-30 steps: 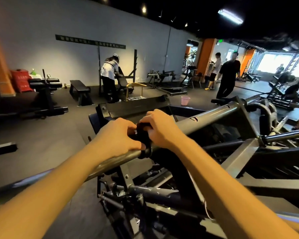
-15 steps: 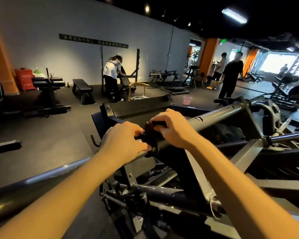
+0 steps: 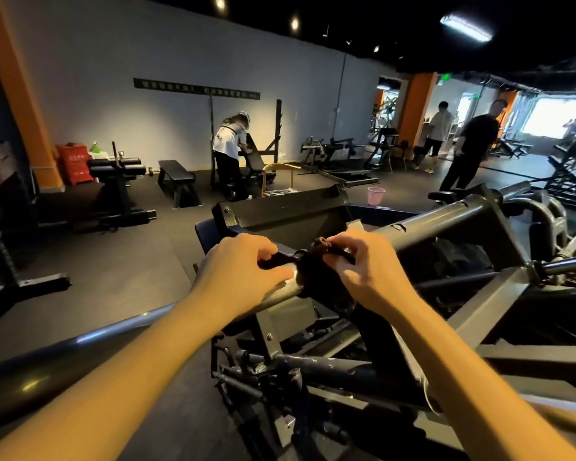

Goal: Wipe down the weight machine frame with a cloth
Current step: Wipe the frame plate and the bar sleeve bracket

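1. Weight machine frame (image 3: pixel 463 224): grey steel tubes and plates fill the centre and right of the view. Its long round bar (image 3: pixel 107 331) runs diagonally from lower left up to the right, at about arm height, which makes it the easy section to work first.
2. Gym floor behind: benches, racks, a pink bucket (image 3: pixel 376 195) and three people standing well apart from this machine. Not in the way.
3. Left hand (image 3: pixel 243 274): sits on top of the bar, fingers curled over it, and appears to hold one end of the cloth. Likely anchoring that end so the cloth can be pulled taut.
4. Right hand (image 3: pixel 368 277): just beside the left, fingertips pinching the bunched cloth from above. Narrow pinch rather than a full-palm grip, so it looks like adjusting or wrapping, not yet a firm wipe stroke.
5. Cloth (image 3: pixel 316 261): dark, wadded, wrapped around the bar at a collar between the two hands, touching both. How far it reaches under the bar is hidden.
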A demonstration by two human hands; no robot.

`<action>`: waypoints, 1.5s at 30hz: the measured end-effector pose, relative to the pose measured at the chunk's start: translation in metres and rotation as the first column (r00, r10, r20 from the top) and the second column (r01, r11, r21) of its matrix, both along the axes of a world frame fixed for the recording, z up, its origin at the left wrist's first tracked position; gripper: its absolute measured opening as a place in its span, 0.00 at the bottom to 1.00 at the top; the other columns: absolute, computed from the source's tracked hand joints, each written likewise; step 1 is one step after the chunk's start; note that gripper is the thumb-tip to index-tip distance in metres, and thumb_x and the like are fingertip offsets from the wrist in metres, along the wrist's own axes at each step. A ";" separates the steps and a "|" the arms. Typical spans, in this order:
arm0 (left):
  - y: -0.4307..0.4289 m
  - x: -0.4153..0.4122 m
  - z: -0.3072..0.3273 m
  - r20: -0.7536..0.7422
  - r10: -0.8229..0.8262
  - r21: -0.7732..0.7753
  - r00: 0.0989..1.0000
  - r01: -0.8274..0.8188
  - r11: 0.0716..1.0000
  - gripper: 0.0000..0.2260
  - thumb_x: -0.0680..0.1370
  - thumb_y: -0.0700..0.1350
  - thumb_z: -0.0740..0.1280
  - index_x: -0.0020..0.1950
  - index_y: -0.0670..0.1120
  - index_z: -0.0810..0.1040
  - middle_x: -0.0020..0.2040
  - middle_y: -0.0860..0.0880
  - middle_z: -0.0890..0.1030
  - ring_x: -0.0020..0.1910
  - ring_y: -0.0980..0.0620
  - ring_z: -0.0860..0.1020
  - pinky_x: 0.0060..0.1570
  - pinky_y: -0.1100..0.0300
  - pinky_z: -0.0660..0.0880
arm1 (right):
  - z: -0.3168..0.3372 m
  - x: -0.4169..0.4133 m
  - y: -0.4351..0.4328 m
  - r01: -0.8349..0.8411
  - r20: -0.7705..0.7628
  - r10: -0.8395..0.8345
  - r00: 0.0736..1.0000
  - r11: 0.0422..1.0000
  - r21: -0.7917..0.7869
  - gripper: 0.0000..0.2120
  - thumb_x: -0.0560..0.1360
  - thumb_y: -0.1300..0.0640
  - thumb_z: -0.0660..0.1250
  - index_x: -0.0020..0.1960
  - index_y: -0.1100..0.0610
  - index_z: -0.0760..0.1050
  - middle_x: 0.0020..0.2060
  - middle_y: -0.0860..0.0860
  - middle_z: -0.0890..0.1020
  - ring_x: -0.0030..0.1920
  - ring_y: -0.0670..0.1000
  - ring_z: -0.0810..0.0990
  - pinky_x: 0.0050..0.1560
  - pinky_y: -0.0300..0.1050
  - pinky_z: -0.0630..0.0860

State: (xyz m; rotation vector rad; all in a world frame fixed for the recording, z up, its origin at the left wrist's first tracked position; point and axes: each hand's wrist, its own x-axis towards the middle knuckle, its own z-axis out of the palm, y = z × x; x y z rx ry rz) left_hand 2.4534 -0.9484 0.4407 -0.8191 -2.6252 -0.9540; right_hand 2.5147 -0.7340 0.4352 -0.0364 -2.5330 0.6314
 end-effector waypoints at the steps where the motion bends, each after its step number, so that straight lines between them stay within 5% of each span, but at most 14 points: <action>1: -0.004 0.004 0.000 -0.018 0.002 0.071 1.000 -0.001 0.997 0.16 0.74 0.59 0.74 0.59 0.53 0.85 0.51 0.57 0.84 0.51 0.57 0.81 0.53 0.58 0.79 | 0.001 0.011 0.004 -0.022 0.015 0.024 1.000 0.994 -0.105 0.08 0.79 0.58 0.70 0.55 0.50 0.85 0.46 0.46 0.85 0.47 0.44 0.81 0.47 0.38 0.76; 4: -0.005 0.022 0.004 -0.040 -0.003 0.228 0.999 0.012 0.974 0.05 0.76 0.54 0.73 0.48 0.55 0.86 0.42 0.60 0.83 0.43 0.61 0.80 0.43 0.61 0.77 | 0.000 0.043 0.009 0.008 -0.101 -0.041 0.994 0.952 -0.306 0.07 0.77 0.59 0.72 0.50 0.49 0.85 0.40 0.43 0.85 0.44 0.40 0.82 0.44 0.35 0.75; 8: 0.013 0.058 0.012 0.263 -0.194 0.344 0.945 0.096 0.934 0.18 0.69 0.68 0.70 0.45 0.55 0.85 0.40 0.56 0.85 0.42 0.58 0.83 0.49 0.52 0.82 | -0.014 0.073 -0.027 -0.142 -0.178 0.066 0.982 0.879 -0.456 0.10 0.78 0.62 0.71 0.53 0.48 0.82 0.44 0.40 0.84 0.49 0.39 0.83 0.48 0.30 0.77; 11: 0.022 0.074 0.011 0.306 -0.207 0.369 0.929 0.085 0.925 0.23 0.64 0.69 0.70 0.49 0.55 0.86 0.44 0.57 0.86 0.46 0.59 0.84 0.53 0.52 0.82 | -0.022 0.084 -0.040 -0.232 -0.166 0.170 0.971 0.823 -0.519 0.13 0.77 0.61 0.73 0.57 0.48 0.80 0.49 0.40 0.84 0.53 0.43 0.83 0.53 0.35 0.80; 17: 0.007 0.097 0.017 0.335 -0.291 0.364 0.896 0.162 0.917 0.11 0.74 0.46 0.76 0.56 0.50 0.87 0.49 0.55 0.87 0.51 0.59 0.84 0.56 0.59 0.80 | -0.011 0.101 -0.033 -0.312 -0.163 0.303 0.939 0.551 -0.774 0.14 0.76 0.52 0.71 0.60 0.54 0.81 0.51 0.49 0.87 0.53 0.49 0.85 0.52 0.43 0.82; 20: 0.000 0.111 0.017 0.346 -0.295 0.332 0.891 0.177 0.927 0.11 0.76 0.39 0.75 0.57 0.49 0.87 0.50 0.53 0.88 0.52 0.56 0.85 0.52 0.63 0.80 | -0.012 0.107 -0.035 -0.295 -0.125 0.323 0.938 0.558 -0.776 0.16 0.72 0.49 0.73 0.58 0.54 0.82 0.49 0.49 0.87 0.52 0.48 0.86 0.51 0.44 0.82; 23: -0.010 0.123 0.018 0.342 -0.210 0.235 0.916 0.133 0.963 0.10 0.77 0.36 0.72 0.54 0.48 0.88 0.45 0.51 0.88 0.48 0.53 0.86 0.49 0.63 0.81 | -0.014 0.109 -0.039 -0.287 -0.055 0.381 0.923 0.585 -0.758 0.10 0.75 0.59 0.74 0.56 0.52 0.83 0.48 0.48 0.87 0.52 0.47 0.86 0.55 0.49 0.83; 28: -0.033 0.126 0.025 0.348 -0.016 0.137 0.937 -0.034 0.990 0.10 0.77 0.36 0.69 0.50 0.49 0.87 0.32 0.59 0.83 0.34 0.63 0.81 0.33 0.73 0.73 | -0.012 0.112 -0.038 -0.315 0.055 0.527 0.848 0.585 -0.748 0.13 0.77 0.69 0.64 0.47 0.57 0.86 0.44 0.53 0.87 0.49 0.53 0.86 0.53 0.49 0.81; 33: -0.053 0.119 0.032 0.417 -0.089 0.187 0.904 0.010 0.982 0.09 0.80 0.37 0.69 0.54 0.49 0.86 0.48 0.53 0.87 0.51 0.57 0.84 0.48 0.67 0.80 | -0.007 0.108 -0.045 -0.291 0.049 0.633 0.772 0.421 -0.859 0.07 0.79 0.62 0.66 0.50 0.61 0.83 0.47 0.55 0.87 0.52 0.54 0.86 0.55 0.50 0.79; 35: -0.057 0.114 0.038 0.384 -0.128 0.211 0.915 0.048 0.976 0.09 0.81 0.36 0.68 0.56 0.47 0.85 0.49 0.53 0.87 0.52 0.58 0.84 0.48 0.69 0.79 | -0.002 0.104 -0.049 -0.352 0.064 0.664 0.745 0.472 -0.808 0.09 0.78 0.55 0.70 0.54 0.58 0.84 0.48 0.53 0.87 0.52 0.52 0.86 0.55 0.49 0.80; 39: -0.056 0.086 0.066 0.217 -0.224 0.163 0.950 0.191 0.968 0.09 0.80 0.36 0.69 0.57 0.45 0.84 0.51 0.52 0.87 0.55 0.55 0.84 0.58 0.62 0.80 | 0.015 0.083 -0.052 -0.382 -0.060 0.422 0.905 0.740 -0.553 0.06 0.79 0.56 0.70 0.53 0.53 0.85 0.43 0.46 0.85 0.46 0.42 0.83 0.45 0.35 0.79; 43: -0.039 0.047 0.095 -0.012 -0.281 0.074 0.960 0.281 0.957 0.09 0.79 0.33 0.69 0.56 0.44 0.84 0.51 0.52 0.86 0.55 0.57 0.83 0.61 0.59 0.79 | 0.026 0.055 -0.058 -0.241 -0.415 0.179 0.892 0.965 -0.101 0.06 0.79 0.61 0.70 0.55 0.57 0.82 0.55 0.51 0.82 0.53 0.48 0.80 0.55 0.38 0.76; 45: -0.038 0.026 0.093 -0.068 -0.298 -0.068 0.952 0.293 0.954 0.11 0.78 0.33 0.69 0.55 0.46 0.84 0.51 0.54 0.85 0.55 0.58 0.81 0.62 0.56 0.79 | 0.010 0.039 -0.067 -0.195 -0.402 0.199 0.894 0.979 0.053 0.10 0.78 0.62 0.70 0.59 0.56 0.81 0.62 0.52 0.81 0.60 0.51 0.80 0.61 0.46 0.78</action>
